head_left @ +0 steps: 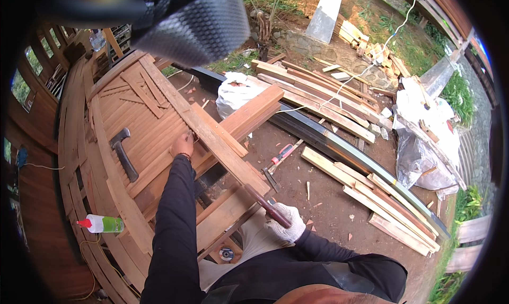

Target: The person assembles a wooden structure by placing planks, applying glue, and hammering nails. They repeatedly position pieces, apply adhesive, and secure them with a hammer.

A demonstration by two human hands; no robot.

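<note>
My bare left hand is at the slatted wooden panel, beside its long frame board. Its fingers look drawn together at the board's edge; whatever they pinch is too small to make out. In a white knitted glove, my right hand closes around a tool with a brown wooden handle. The narrower end of that tool points up and left, to the end of the frame board. A dark hatchet-like tool lies on the slats left of my left forearm. Several thin wood strips rest farther up the panel.
A glue bottle with a red cap lies at the left. On the ground sit a red-handled hammer, stacked planks, long dark beams and a white sack. A round-disc tool is below the bench. A blurred strap covers the top.
</note>
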